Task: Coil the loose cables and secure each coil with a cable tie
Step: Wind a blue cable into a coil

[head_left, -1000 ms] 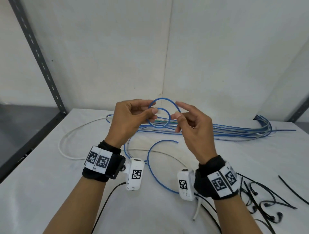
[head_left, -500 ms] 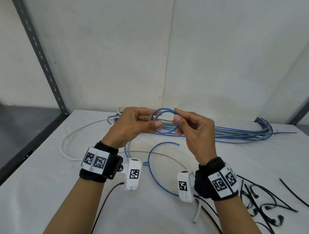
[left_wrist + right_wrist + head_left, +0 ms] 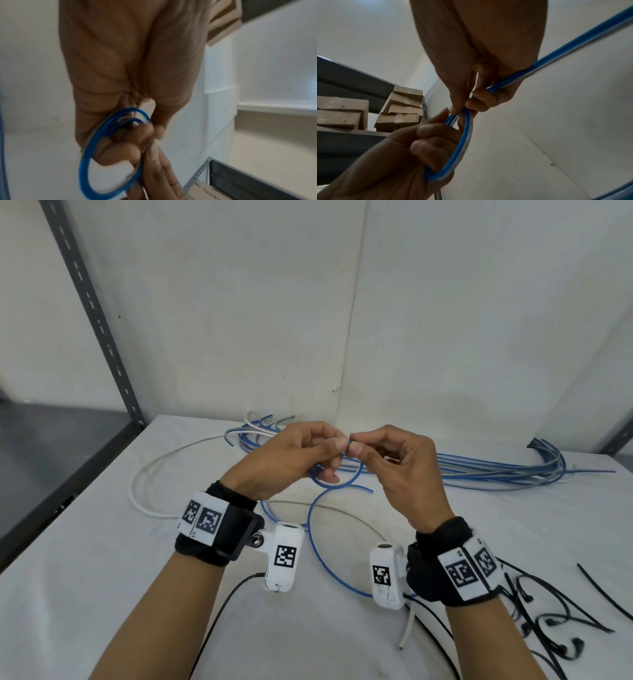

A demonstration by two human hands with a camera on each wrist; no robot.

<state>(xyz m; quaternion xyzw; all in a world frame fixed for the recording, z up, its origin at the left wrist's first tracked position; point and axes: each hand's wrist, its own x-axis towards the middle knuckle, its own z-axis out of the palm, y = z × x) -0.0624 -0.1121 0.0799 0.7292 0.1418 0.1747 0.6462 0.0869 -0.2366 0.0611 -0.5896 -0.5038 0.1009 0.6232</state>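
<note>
Above the white cloth-covered table (image 3: 102, 577), the left hand (image 3: 287, 460) grips a small coil of thin blue plastic cable (image 3: 337, 479); the right hand (image 3: 394, 463) pinches its top. It looks light and springy, best held where the turns cross. Only the right wrist view shows the tail (image 3: 573, 44) running out.

place: it looked like a storeroom or small workshop | shown by: grey slotted metal shelving (image 3: 102, 337) beside plain white walls | cardboard boxes (image 3: 402, 106) stacked on a shelf | white-covered work table (image 3: 85, 559) with a bundle of blue cables (image 3: 496, 470)
</note>
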